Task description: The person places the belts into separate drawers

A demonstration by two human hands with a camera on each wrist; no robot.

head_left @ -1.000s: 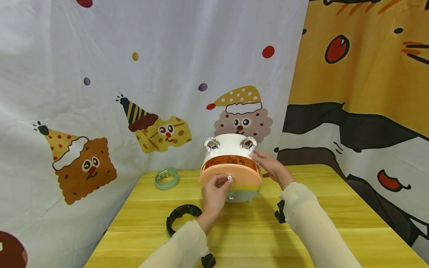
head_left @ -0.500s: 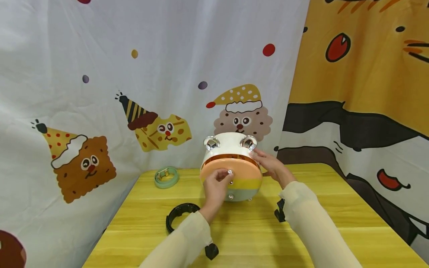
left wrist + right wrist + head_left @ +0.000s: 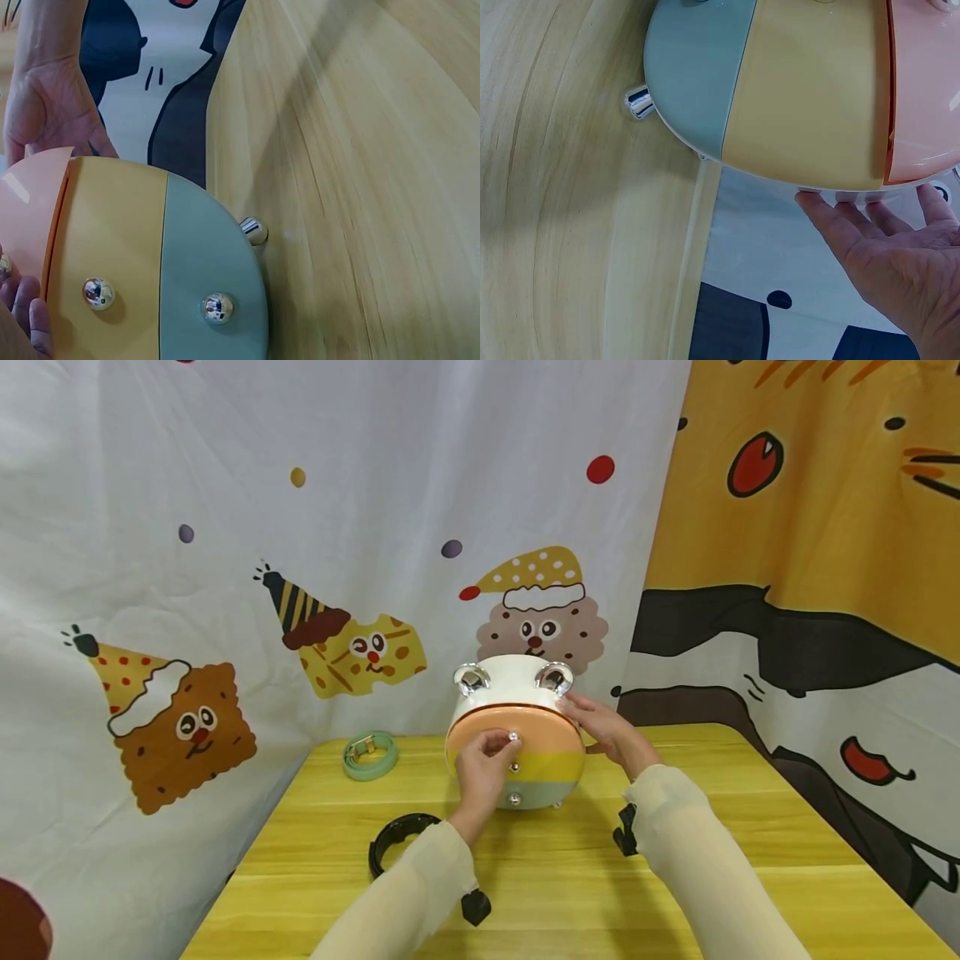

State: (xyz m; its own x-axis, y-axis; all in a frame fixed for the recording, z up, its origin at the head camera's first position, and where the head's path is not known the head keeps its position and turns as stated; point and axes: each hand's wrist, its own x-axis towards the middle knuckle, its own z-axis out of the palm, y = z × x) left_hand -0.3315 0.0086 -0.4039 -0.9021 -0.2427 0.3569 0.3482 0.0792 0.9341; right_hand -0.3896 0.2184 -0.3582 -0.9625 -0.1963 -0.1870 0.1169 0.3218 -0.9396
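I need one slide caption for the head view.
Left hand pinches the knob of the peach drawer; right hand touches the white box.

The rounded chest point(image 3: 510, 683) was glossy white with shiny silver ears point(image 3: 555, 678); its top drawer point(image 3: 546, 730) was peach, its middle drawer point(image 3: 553, 767) yellow, its bottom drawer point(image 3: 546, 794) grey-green, and its round knobs point(image 3: 218, 308) mirror-like silver. The far belt point(image 3: 371, 772) was mint green with a gold buckle point(image 3: 365, 747), the near belt point(image 3: 386, 839) black. The table point(image 3: 555, 893) had yellow wood grain, the sleeves point(image 3: 697, 843) were cream, and the white curtain point(image 3: 375, 427) bore red, purple and mustard dots
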